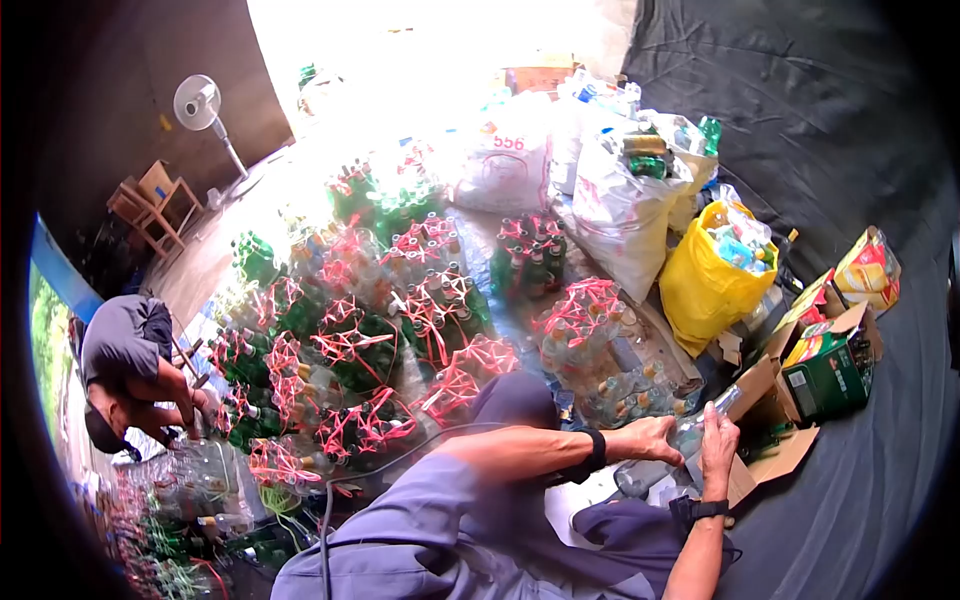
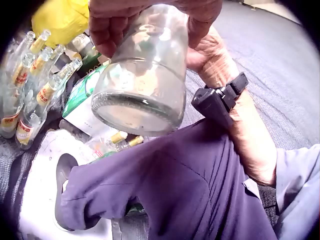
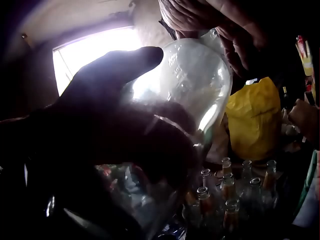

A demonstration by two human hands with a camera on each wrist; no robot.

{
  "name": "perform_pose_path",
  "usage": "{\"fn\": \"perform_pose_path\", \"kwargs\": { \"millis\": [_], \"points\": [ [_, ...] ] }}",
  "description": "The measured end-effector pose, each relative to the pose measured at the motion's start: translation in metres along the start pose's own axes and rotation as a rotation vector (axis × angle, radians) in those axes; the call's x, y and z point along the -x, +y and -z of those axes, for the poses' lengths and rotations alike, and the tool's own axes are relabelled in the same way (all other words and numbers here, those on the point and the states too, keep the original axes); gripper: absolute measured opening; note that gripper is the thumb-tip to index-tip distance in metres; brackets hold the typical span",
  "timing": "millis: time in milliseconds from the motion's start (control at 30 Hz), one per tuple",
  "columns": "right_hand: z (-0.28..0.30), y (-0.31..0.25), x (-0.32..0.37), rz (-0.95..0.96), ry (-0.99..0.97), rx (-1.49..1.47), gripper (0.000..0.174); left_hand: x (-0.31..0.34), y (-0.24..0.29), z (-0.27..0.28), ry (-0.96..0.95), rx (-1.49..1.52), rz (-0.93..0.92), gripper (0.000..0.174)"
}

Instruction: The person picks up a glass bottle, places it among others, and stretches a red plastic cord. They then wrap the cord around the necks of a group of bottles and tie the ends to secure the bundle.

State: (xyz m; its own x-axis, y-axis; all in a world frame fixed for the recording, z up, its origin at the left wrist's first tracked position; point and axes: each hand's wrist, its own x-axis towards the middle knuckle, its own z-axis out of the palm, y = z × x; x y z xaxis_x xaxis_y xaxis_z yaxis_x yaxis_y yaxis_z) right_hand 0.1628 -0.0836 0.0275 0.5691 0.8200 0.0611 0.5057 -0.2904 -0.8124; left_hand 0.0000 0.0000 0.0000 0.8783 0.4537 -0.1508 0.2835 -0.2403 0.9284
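Observation:
A clear glass bottle [image 1: 690,437] is gripped by both hands above the lap, its round base facing the camera in the left wrist view. My left hand [image 1: 645,440] holds it from one side; my right hand [image 1: 718,450] curls its fingers round it from the other. In the right wrist view, the right hand [image 3: 145,125] is a dark shape against the shiny glass [image 3: 200,75], with the left hand [image 3: 215,20] above. An opened cardboard box [image 1: 770,460] lies just beyond the hands.
Beside the legs stand clear bottles with labels [image 2: 45,92]. A yellow bag [image 1: 705,300] and a green carton [image 1: 830,375] are farther right. Bundles of bottles tied with pink string [image 1: 350,345] cover the floor at left. Another person [image 1: 130,350] bends over bottles at far left.

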Motion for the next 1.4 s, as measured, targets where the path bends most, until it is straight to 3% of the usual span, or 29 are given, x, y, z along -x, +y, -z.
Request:
{"fn": "perform_pose_path", "kwargs": {
  "millis": [100,167,233,300,433,500,567,700,767,833,900,967,1033,1067,1100,1167,1200,1233,1267,1300,1333,1367,1400],
  "points": [
    [-0.012,0.007,0.007,-0.005,0.008,-0.012,0.054,0.009,-0.008,-0.001,0.045,-0.006,-0.043,0.067],
    [-0.018,0.036,-0.007,-0.016,0.037,0.024,0.057,0.016,0.004,0.006,-0.064,0.163,0.083,0.065],
    [-0.019,0.032,-0.006,-0.023,0.028,-0.020,0.058,0.015,-0.001,0.004,-0.058,0.200,0.054,0.063],
    [-0.019,0.031,-0.005,-0.156,0.002,-0.077,0.057,0.014,-0.006,0.003,-0.096,0.312,0.083,0.061],
    [-0.029,0.029,-0.002,-0.389,0.032,-0.469,0.048,0.006,-0.018,0.002,-0.004,0.212,0.012,0.060],
    [-0.027,0.020,0.003,-0.398,-0.020,-0.655,0.044,0.004,-0.021,0.003,0.020,0.176,-0.009,0.062],
    [-0.026,0.052,-0.009,-0.496,-0.091,-0.772,0.042,0.001,-0.023,0.003,0.069,0.174,-0.038,0.062],
    [-0.018,0.044,-0.002,-0.601,-0.142,-0.869,0.044,0.012,-0.001,0.014,0.093,0.328,-0.030,0.056],
    [-0.017,0.061,-0.006,-0.572,-0.204,-1.044,0.043,0.014,0.004,0.017,0.002,0.457,0.055,0.051],
    [-0.014,0.047,0.005,-0.551,-0.191,-1.006,0.043,0.013,0.007,0.015,-0.001,0.581,0.019,0.047],
    [-0.016,0.053,0.014,-0.407,-0.133,-1.017,0.041,0.014,0.011,0.016,-0.010,0.597,0.002,0.046],
    [-0.013,0.042,0.023,-0.349,-0.113,-0.911,0.040,0.017,0.016,0.018,-0.022,0.613,-0.010,0.045],
    [-0.016,-0.003,0.041,-0.327,-0.113,-0.936,0.040,0.019,0.021,0.023,-0.053,0.658,0.000,0.042],
    [-0.010,0.028,0.032,-0.173,-0.293,-0.865,0.040,0.019,0.021,0.025,-0.065,0.666,-0.023,0.039],
    [-0.016,0.024,0.035,-0.184,-0.287,-0.864,0.040,0.023,0.028,0.031,-0.070,0.673,-0.050,0.035],
    [-0.025,0.009,0.043,-0.194,-0.098,-1.017,0.041,0.015,0.024,0.032,-0.067,0.785,-0.119,0.030],
    [-0.033,0.040,0.037,0.067,-0.073,-0.686,0.040,0.012,0.025,0.038,-0.039,0.762,-0.135,0.028],
    [-0.012,0.050,0.016,-0.339,-0.473,-1.283,0.037,0.012,0.026,0.049,-0.021,0.744,-0.149,0.026],
    [-0.012,0.059,0.022,-0.149,-0.282,-1.006,0.037,0.015,0.034,0.062,0.039,0.703,-0.120,0.023],
    [-0.009,0.019,0.028,-0.377,-0.140,-1.140,0.036,0.011,0.035,0.067,0.079,0.734,-0.058,0.022],
    [0.001,0.005,0.019,-0.579,-0.224,-1.166,0.038,0.011,0.037,0.075,0.108,0.778,-0.092,0.022],
    [0.002,-0.011,0.020,-0.671,-0.176,-1.215,0.039,0.009,0.036,0.078,0.164,0.856,-0.097,0.022],
    [0.009,0.035,0.000,-0.801,-0.403,-1.243,0.039,0.005,0.034,0.083,0.194,0.868,-0.072,0.023]
  ]
}}
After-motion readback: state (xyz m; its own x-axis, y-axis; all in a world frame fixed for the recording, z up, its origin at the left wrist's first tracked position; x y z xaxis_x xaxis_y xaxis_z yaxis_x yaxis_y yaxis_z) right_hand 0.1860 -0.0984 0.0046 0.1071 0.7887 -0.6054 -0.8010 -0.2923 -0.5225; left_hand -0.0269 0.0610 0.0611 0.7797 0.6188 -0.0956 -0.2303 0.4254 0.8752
